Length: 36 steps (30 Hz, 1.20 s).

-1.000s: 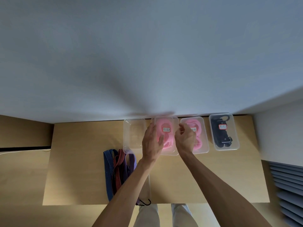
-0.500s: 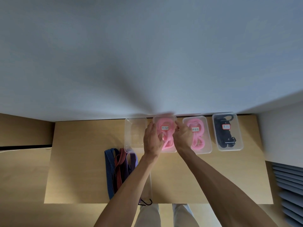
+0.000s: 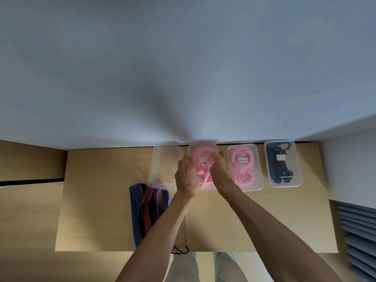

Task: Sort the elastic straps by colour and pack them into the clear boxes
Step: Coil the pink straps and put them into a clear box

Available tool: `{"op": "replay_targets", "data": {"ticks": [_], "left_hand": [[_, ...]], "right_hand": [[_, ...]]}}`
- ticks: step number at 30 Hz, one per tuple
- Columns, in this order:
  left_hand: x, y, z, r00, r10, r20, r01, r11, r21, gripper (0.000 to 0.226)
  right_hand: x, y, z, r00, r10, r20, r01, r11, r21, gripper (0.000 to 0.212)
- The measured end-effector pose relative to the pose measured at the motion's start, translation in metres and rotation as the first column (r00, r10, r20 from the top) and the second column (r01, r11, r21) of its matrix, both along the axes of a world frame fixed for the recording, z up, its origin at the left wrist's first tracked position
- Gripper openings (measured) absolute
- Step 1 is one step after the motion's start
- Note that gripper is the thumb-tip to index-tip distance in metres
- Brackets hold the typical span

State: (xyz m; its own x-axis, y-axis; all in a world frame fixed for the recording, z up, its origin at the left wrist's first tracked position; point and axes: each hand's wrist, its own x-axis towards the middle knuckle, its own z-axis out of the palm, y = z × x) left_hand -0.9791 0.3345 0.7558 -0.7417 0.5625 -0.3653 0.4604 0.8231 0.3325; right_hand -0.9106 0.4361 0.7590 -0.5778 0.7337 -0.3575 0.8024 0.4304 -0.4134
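Over the last second I watch both hands slide a little further up the pink box (image 3: 202,153), from its near half toward the labelled middle, and the whole row of boxes drifts slightly right in my view, which I put down to head motion. The left hand (image 3: 186,176) now lies along the box's left edge with fingers fairly straight and close together; the right hand (image 3: 220,169) sits on the right edge with fingers curled over the top, though whether they pinch the rim or only press I cannot tell. The pink strap (image 3: 200,176) lies coiled inside, between the two hands. I judge this to be the lid being pressed shut, so this colour looks nearly packed. To the right stand a second pink box (image 3: 245,166) and a black-strap box (image 3: 282,164), each labelled. Just left is an empty clear box (image 3: 165,165), its near corner overlapping the loose striped straps (image 3: 145,208) in blue, red and purple, not yet sorted. A black hook (image 3: 182,250) hangs at the table (image 3: 264,220) edge, and my left forearm crosses those straps.
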Motion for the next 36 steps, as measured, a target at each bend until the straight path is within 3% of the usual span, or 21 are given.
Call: {"op": "replay_targets", "data": {"ticks": [3,6,9,11,14,18,20,24,31,36], "left_hand": [[0.0,0.004,0.008,0.997,-0.074,0.008,0.074,0.997,0.003,0.076],[-0.008,-0.004,0.012,0.975,-0.216,0.048,0.217,0.976,-0.006,0.101],[-0.016,-0.019,0.009,0.925,-0.354,0.142,0.37,0.922,-0.113,0.135],[-0.012,-0.025,0.006,0.915,-0.366,0.167,0.391,0.908,-0.15,0.145],[-0.002,-0.025,0.001,0.943,-0.319,0.099,0.33,0.936,-0.124,0.142],[-0.002,-0.026,0.004,0.951,-0.306,0.049,0.31,0.943,-0.123,0.142],[0.0,-0.028,0.007,0.952,-0.301,0.049,0.305,0.948,-0.087,0.139],[0.01,-0.029,0.01,0.958,-0.285,0.026,0.285,0.958,-0.005,0.098],[0.024,-0.032,0.006,0.977,-0.211,0.022,0.211,0.978,-0.003,0.097],[0.019,-0.031,0.008,0.981,-0.187,0.046,0.188,0.982,0.002,0.095]], "right_hand": [[0.005,-0.003,0.002,0.993,0.12,-0.001,-0.119,0.989,0.093,0.042],[0.018,-0.001,0.003,0.978,0.19,-0.088,-0.186,0.981,0.053,0.054],[0.025,-0.004,0.002,0.975,0.216,-0.044,-0.215,0.976,0.027,0.064],[0.024,-0.011,0.003,0.979,0.201,0.009,-0.201,0.979,-0.009,0.065],[0.027,-0.017,0.005,0.979,0.202,0.02,-0.2,0.977,-0.078,0.083],[0.03,-0.007,0.003,0.934,0.332,0.136,-0.32,0.942,-0.101,0.103],[0.03,-0.009,0.004,0.924,0.342,0.169,-0.328,0.939,-0.104,0.102],[0.04,-0.024,0.005,0.94,0.341,0.03,-0.34,0.94,-0.036,0.083],[0.054,-0.038,-0.002,0.961,0.274,0.021,-0.274,0.962,-0.001,0.089],[0.047,-0.034,-0.003,0.969,0.248,-0.002,-0.248,0.969,-0.001,0.082]]}}
